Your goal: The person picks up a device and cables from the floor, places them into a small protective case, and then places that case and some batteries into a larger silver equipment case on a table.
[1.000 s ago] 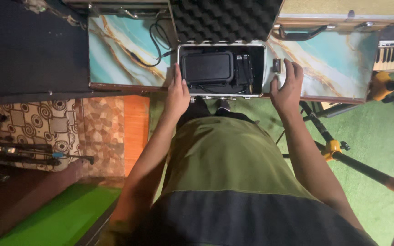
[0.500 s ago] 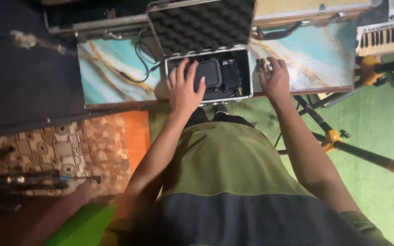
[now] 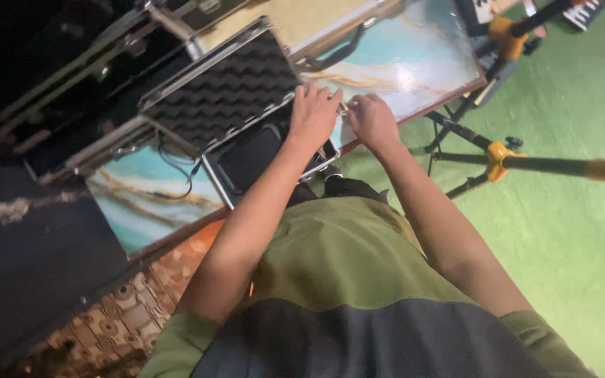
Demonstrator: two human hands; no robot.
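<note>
A small aluminium-edged case (image 3: 227,178) lies open on a table with a blue and gold marbled top (image 3: 414,66). Its raised lid (image 3: 222,91) is lined with black egg-crate foam, and a black device (image 3: 250,157) rests inside. My left hand (image 3: 313,112) lies across the case's right end, fingers spread over its contents. My right hand (image 3: 371,120) is curled at the case's right edge, fingers closed around a small metal part there. What that part is cannot be made out.
A black cable (image 3: 176,164) lies on the table left of the case. More metal-edged cases (image 3: 106,63) stand behind. A black and yellow stand (image 3: 505,157) stretches over green carpet (image 3: 568,238) on the right. Patterned floor (image 3: 134,308) shows lower left.
The view has swung and tilted left. My left hand slid from the case's left side across to its right end. My right hand closed in at the case's right edge.
</note>
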